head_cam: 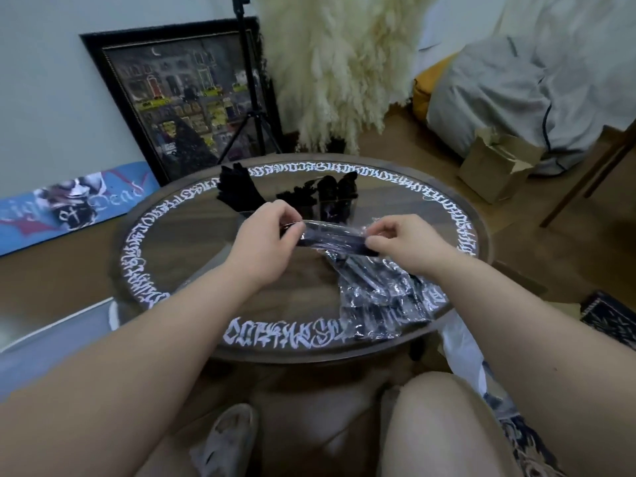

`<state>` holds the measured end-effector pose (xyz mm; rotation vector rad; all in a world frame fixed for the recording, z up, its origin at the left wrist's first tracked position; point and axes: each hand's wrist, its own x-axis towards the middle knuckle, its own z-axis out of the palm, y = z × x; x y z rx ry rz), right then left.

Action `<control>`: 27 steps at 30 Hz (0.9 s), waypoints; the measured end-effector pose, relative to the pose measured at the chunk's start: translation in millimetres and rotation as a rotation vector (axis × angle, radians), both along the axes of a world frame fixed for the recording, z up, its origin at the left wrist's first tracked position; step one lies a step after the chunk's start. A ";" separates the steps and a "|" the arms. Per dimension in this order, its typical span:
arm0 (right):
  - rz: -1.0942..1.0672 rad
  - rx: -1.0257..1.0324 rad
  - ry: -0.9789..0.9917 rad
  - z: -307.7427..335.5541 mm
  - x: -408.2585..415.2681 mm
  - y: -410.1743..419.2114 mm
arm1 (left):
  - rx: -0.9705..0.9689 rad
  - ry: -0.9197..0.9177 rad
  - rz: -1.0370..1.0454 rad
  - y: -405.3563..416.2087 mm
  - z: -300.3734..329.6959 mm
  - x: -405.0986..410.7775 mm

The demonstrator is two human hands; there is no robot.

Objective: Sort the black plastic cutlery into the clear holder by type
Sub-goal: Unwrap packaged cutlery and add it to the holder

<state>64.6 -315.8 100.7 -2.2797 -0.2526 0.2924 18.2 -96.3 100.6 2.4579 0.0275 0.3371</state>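
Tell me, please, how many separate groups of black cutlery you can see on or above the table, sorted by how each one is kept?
Wrapped piece held between left hand and right hand: 1
Heap of wrapped pieces on the table: 1
Loose pile at the far left: 1
Batch in the clear holder: 1
Total: 4

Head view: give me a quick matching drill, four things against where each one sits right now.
Things:
1. wrapped cutlery piece
2. pile of wrapped cutlery
3. clear holder
4. loose black cutlery

Places:
A. far left on the round table
B. far side, centre
C. near right edge
D. pinched between left hand and right hand

Pairs: 1-D, 2-C, 3-B, 4-A
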 end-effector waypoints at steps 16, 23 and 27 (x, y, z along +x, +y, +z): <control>0.111 -0.036 -0.145 -75.6 -38.3 101.0 | 0.409 0.019 0.013 75.6 -77.4 -53.8; 0.385 -0.410 -0.206 -86.5 -36.5 95.9 | 0.474 0.408 -0.224 76.0 -96.1 -49.6; 0.253 -0.360 -0.249 -83.7 -27.1 95.1 | 0.512 0.273 -0.180 82.1 -85.5 -36.3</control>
